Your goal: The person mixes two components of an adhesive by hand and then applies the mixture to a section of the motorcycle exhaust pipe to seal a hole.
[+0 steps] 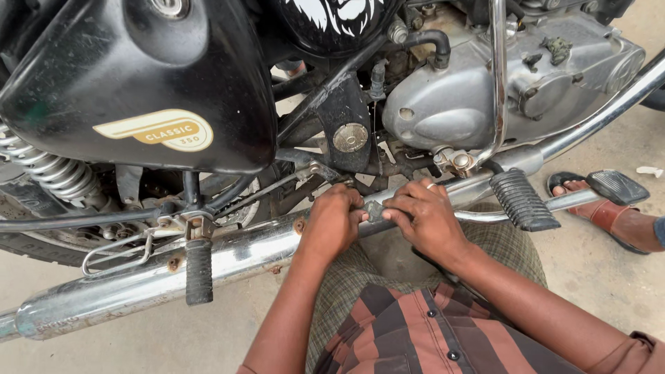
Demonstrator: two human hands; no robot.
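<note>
While both the left hand (334, 220) and right hand (424, 216) pinch it closed-fingered, the small dull-grey metal part (375, 209) sits just above the chrome exhaust pipe (228, 260).

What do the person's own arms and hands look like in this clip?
Both forearms are bare. The right hand wears a plain silver-coloured ring on one finger; the left hand shows no jewellery. The short-sleeved shirt has brown and black stripes with dark buttons.

head view | worn on person's head | looks steeply down, close | over long chrome exhaust pipe (208, 260) of black motorcycle
</note>
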